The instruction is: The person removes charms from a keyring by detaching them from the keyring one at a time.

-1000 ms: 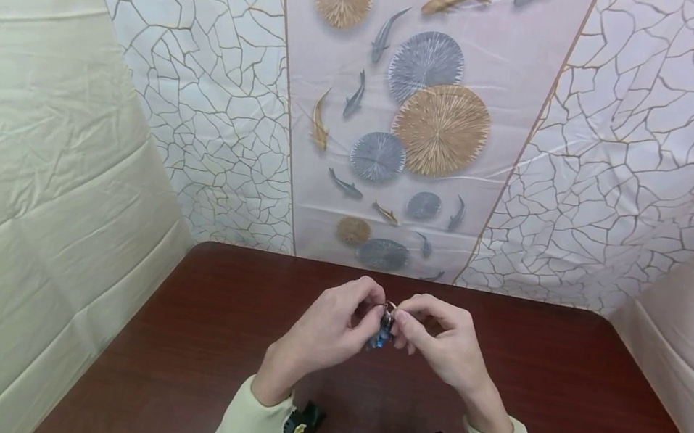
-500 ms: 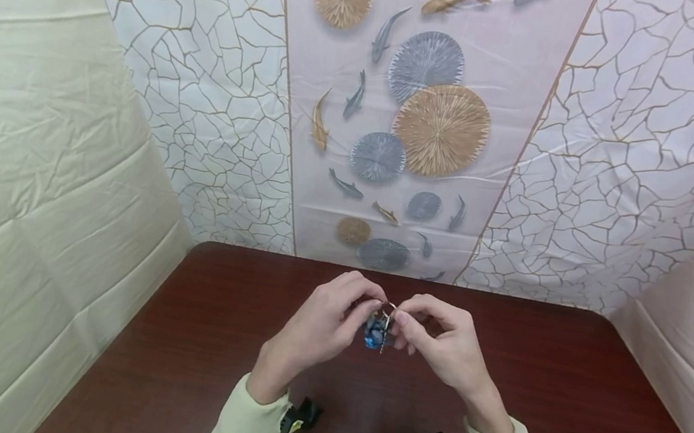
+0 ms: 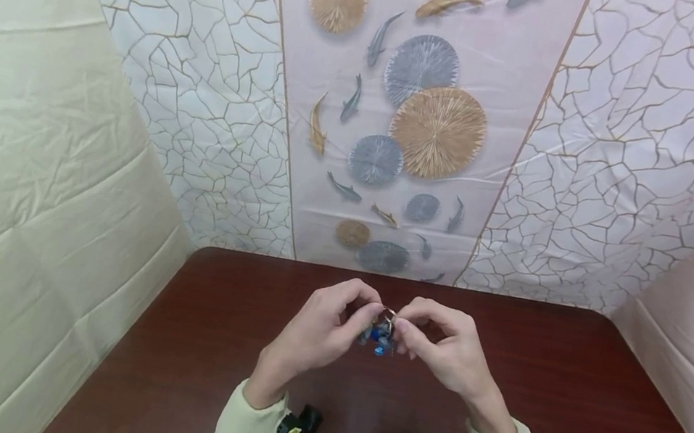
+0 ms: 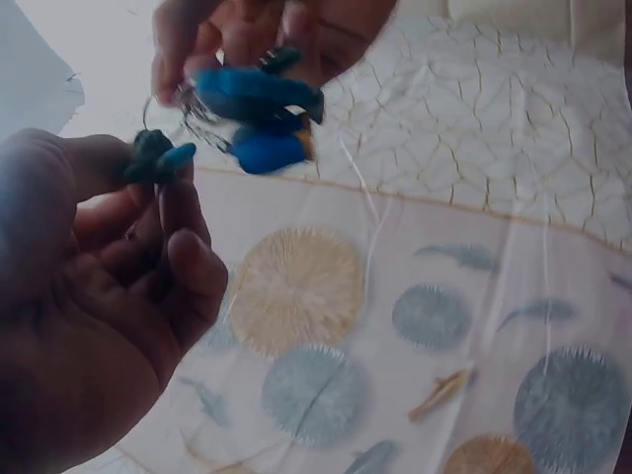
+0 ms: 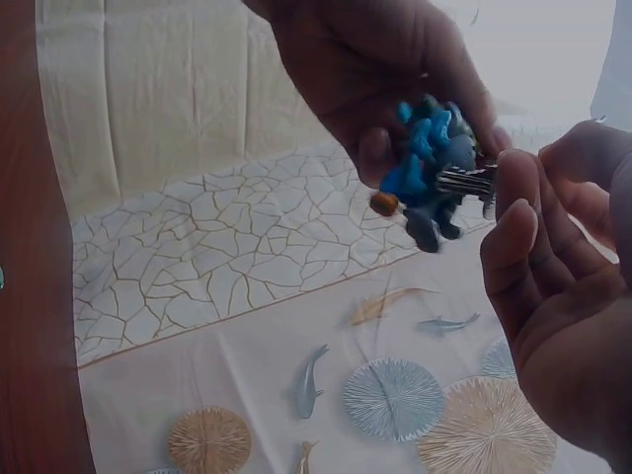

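Blue and grey charms [image 5: 423, 138], glossy in places and with one orange bit, hang as a small bunch between the two hands, in the air above the dark red-brown worktop [image 3: 182, 370]. Thin silver-coloured strips [image 5: 464, 182] stick out from the bunch; they may be keys or chain links, but the blur does not let me tell. A fine metal ring [image 4: 146, 111] spans the gap between the fingertips.

On the left side, the left hand [image 3: 328, 324] has its grip almost fully closed, thumb against finger, pinching the bunch at its top. Whether it holds the ring itself or a charm beside it, I cannot say. On the right, the right hand [image 3: 445, 343] also makes a narrow pinch, on the metal end.

I judge the bunch to be light, with hard, smooth charms that swing loosely and could slip under the fingertips. The ring seems springy and rather stiff, and the charms' attachments may be delicate. For this reason, the ring looks the better place to take hold, with one fingertip pinch on each side.
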A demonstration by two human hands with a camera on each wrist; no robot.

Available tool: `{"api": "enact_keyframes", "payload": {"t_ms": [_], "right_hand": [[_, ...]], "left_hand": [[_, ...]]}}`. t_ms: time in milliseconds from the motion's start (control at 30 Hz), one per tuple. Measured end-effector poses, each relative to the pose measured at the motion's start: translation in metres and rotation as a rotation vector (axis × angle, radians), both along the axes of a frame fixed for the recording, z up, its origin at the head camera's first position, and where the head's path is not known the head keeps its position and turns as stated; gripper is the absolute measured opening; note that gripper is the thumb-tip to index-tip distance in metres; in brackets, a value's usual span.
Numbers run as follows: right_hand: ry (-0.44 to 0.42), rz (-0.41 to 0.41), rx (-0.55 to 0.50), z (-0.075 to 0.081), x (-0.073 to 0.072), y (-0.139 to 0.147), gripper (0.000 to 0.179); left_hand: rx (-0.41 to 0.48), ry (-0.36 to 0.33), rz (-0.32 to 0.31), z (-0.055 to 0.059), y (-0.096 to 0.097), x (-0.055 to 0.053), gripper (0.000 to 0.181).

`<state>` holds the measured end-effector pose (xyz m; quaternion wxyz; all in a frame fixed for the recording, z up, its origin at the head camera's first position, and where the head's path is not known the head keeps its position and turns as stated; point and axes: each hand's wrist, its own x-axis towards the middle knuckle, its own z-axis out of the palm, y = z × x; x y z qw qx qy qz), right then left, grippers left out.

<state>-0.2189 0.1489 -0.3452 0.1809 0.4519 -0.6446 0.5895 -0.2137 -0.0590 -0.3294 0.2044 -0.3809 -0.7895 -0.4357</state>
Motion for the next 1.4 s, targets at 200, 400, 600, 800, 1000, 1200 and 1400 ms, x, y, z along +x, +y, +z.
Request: {"api": "enact_keyframes", "payload": {"t_ms": [200, 400, 600, 800, 1000, 1200, 1400], "right_hand": [[0.061, 0.038, 0.011, -0.003, -0.002, -0.001, 0.029], [0.158, -0.037, 0.034, -0.003, -0.001, -0.006, 0.031], [0.141, -0.109, 0.054, 0.000, 0.000, -0.011, 0.029], [0.046, -0.177, 0.063, -0.005, -0.003, -0.008, 0.025], [-0.041, -0.264, 0.085, -0.005, -0.001, -0.005, 0.021], [-0.007, -0.301, 0.089, -0.005, -0.003, -0.004, 0.024], [0.021, -0.262, 0.055, -0.005, -0.003, -0.004, 0.026]], "left_hand": [[0.055, -0.043, 0.002, 0.001, 0.005, 0.004, 0.002], [0.058, 0.032, 0.065, 0.001, 0.007, 0.004, 0.003], [0.030, 0.087, 0.126, 0.002, 0.009, 0.006, 0.005], [0.030, 0.110, 0.138, 0.002, 0.012, 0.008, 0.004], [0.035, 0.155, 0.119, 0.001, 0.017, 0.009, 0.005], [0.031, 0.175, 0.102, 0.000, 0.019, 0.011, 0.007], [0.029, 0.188, 0.094, -0.001, 0.020, 0.013, 0.007]]}}
